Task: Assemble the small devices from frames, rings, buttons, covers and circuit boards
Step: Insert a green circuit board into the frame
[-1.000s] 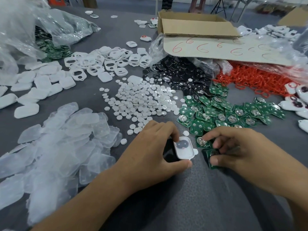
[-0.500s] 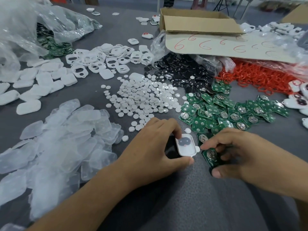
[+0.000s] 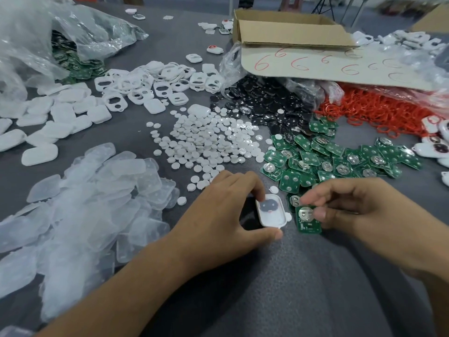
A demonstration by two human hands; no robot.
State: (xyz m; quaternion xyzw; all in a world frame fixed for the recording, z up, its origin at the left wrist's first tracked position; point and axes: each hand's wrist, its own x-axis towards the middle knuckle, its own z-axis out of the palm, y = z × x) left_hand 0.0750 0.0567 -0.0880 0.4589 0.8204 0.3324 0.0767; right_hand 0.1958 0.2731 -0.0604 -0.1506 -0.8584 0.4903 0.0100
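Trainee: Frame (image 3: 271, 211) status?

Instructor: Open side up, low over the table (image 3: 291, 300); whether it touches cannot be told. The left hand (image 3: 218, 215) pinches it, thumb on the near edge and fingers curled over the far edge. This grip likely keeps the cavity level for loading. A dark button (image 3: 268, 206) shows inside, at the far end.

Trainee: And the board (image 3: 307, 221)?

Instructor: Just right of the frame, apart from it. The right hand (image 3: 359, 210) pinches it between thumb and forefinger, metal disc up. Holding it by one edge probably leaves the rest free to enter the cavity.

Trainee: Why are the stocks spread out?

Instructor: Reach. Spare boards (image 3: 340, 156) lie beyond and right of the frame, white discs (image 3: 206, 142) beyond it, clear covers (image 3: 97, 190) to its left, and red rings (image 3: 376, 110) far beyond, rightward. Either hand can probably draw a part while the other holds the frame.

Trainee: Next step?

Instructor: By judgement, align the board with the cavity, then seat it. Risk: tilt, or a loose disc beside the frame slipping under.
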